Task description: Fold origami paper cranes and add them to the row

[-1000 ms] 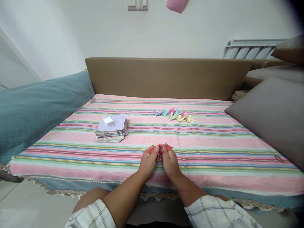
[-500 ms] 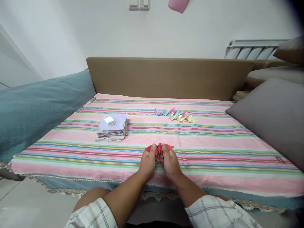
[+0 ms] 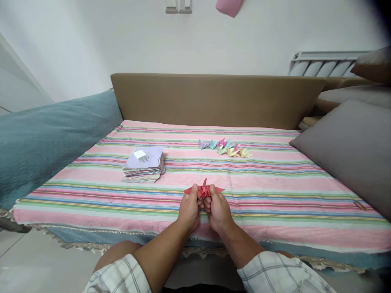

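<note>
A red paper crane (image 3: 204, 190) is held between my two hands, just above the striped cloth near its front. My left hand (image 3: 189, 207) pinches one wing, thumb on top and fingers curled below. On the opposite wing, my right hand (image 3: 218, 207) has the same closed grip. Both wing tips stick out past the thumbs, and a pointed end rises in the middle. The crane's underside is hidden by my fingers. Farther back lie several folded paper cranes (image 3: 232, 150) in purple, blue, pink, green and yellow.
To the left stands a stack of square paper (image 3: 146, 165) with a white plug adapter (image 3: 141, 155) on top. The striped cloth (image 3: 91, 187) covers the seat. A grey cushion (image 3: 348, 150) leans at the right, and a brown backrest (image 3: 214, 99) runs behind.
The crane's wings have been drawn wider apart, and its middle looks flatter and more spread. A pointed end now shows upright between my thumbs. My hands have shifted slightly apart.
</note>
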The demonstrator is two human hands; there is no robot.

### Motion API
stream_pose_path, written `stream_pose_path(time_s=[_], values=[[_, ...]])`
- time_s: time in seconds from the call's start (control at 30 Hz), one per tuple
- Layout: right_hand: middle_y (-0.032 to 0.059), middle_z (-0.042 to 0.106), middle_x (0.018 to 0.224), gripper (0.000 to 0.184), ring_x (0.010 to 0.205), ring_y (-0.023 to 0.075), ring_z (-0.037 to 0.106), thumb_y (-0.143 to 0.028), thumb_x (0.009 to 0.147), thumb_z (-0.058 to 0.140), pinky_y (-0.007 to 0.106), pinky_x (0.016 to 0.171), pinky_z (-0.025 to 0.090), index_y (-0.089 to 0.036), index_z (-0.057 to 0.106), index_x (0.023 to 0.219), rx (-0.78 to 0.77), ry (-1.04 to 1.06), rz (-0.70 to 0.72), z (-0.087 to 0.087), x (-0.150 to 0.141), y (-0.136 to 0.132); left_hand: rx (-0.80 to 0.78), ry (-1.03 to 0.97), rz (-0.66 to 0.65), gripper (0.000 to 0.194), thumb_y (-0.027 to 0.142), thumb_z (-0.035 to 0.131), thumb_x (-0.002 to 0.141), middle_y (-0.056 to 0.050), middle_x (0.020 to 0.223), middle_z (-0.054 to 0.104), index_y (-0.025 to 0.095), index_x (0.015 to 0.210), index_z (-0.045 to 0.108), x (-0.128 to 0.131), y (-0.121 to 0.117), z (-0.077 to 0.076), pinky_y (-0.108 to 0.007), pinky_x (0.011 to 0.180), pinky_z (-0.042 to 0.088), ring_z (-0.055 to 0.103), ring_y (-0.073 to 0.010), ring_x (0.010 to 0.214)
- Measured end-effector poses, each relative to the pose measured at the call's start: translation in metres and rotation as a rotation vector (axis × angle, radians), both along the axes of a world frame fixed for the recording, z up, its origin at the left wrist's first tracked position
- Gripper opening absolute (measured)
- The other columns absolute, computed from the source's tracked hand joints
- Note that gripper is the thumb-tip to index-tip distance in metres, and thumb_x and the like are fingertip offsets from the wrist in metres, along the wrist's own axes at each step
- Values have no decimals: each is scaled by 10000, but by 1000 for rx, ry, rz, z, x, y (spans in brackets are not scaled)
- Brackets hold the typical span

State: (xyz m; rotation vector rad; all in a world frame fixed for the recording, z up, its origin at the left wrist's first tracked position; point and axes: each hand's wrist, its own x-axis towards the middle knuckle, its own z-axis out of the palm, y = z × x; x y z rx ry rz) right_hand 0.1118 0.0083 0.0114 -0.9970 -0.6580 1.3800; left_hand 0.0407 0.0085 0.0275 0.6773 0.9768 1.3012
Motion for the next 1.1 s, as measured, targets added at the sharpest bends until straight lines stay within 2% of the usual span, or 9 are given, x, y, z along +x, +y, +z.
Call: stream_pose_path(time_s=[0.13, 0.27, 0.4, 0.53, 0.67, 0.83, 1.1], values=[[-74, 322, 388, 519, 358, 68, 273, -647, 696, 573, 210, 362, 208, -210, 371, 502, -29, 56, -4, -1, -1, 0, -37, -55, -5, 516, 631, 625, 642, 60, 393, 395, 178, 490, 432, -1, 1, -1, -222, 417, 329, 393, -76, 374], [-64, 330, 374, 539, 359, 74, 292, -650, 725, 540, 219, 372, 211, -207, 370, 469, -28, -5, 10, -3, 0, 0, -38, -63, -73, 498, 626, 611, 658, 44, 403, 432, 166, 517, 484, -1, 0, -1, -236, 423, 351, 428, -94, 377], [-58, 351, 386, 525, 368, 84, 306, -642, 761, 508, 235, 383, 232, -208, 419, 480, 55, -134, 20, 0, 2, -3, -10, -46, -51, 463, 572, 667, 643, 69, 412, 408, 165, 549, 469, -1, 0, 0, -209, 428, 314, 389, -69, 391], [-64, 378, 408, 445, 372, 90, 315, -604, 763, 543, 241, 389, 262, -214, 492, 556, 108, -126, 42, 4, 4, -4, 50, -33, -26, 436, 519, 696, 648, 90, 436, 378, 169, 583, 445, -3, 1, -3, -194, 438, 286, 348, -53, 417], [-54, 411, 408, 439, 380, 89, 369, -572, 717, 618, 230, 387, 262, -199, 492, 523, 32, -27, 50, 3, 5, 0, 51, -40, -57, 421, 525, 675, 671, 80, 435, 413, 168, 602, 464, -4, 2, -4, -198, 446, 321, 392, -65, 419], [-64, 384, 378, 478, 368, 74, 360, -573, 630, 689, 216, 375, 245, -188, 454, 468, -47, 100, 35, 2, 4, 3, 10, -81, -100, 412, 537, 664, 678, 43, 460, 498, 160, 638, 505, -5, 1, -1, -211, 467, 375, 477, -92, 438], [-64, 413, 400, 449, 375, 64, 373, -557, 672, 668, 201, 375, 252, -175, 494, 510, -46, 62, 7, -1, 5, 2, -50, -111, -76, 442, 559, 682, 649, 44, 437, 462, 149, 613, 521, -5, 3, -1, -221, 462, 397, 488, -104, 437]])
